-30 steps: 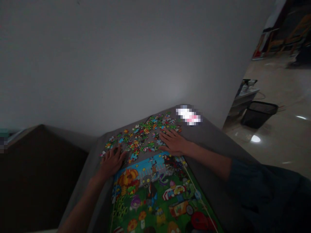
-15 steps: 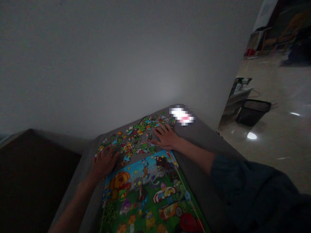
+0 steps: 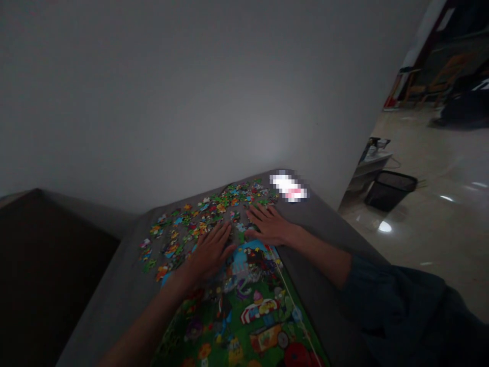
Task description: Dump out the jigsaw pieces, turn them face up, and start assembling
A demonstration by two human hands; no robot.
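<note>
Left hand (image 3: pixel 209 253) flat with fingers extended, right hand (image 3: pixel 269 227) spread wide, neither visibly gripping; puzzle pieces (image 3: pixel 221 207) lie loose on grey surface (image 3: pixel 110 295) beyond picture board (image 3: pixel 263 308), so light, flat fingers likely work best.

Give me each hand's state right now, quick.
Left hand: open, fingers extended over the pieces, no grip visible.
Right hand: open, fingers spread by the pieces, no grip visible.
</note>
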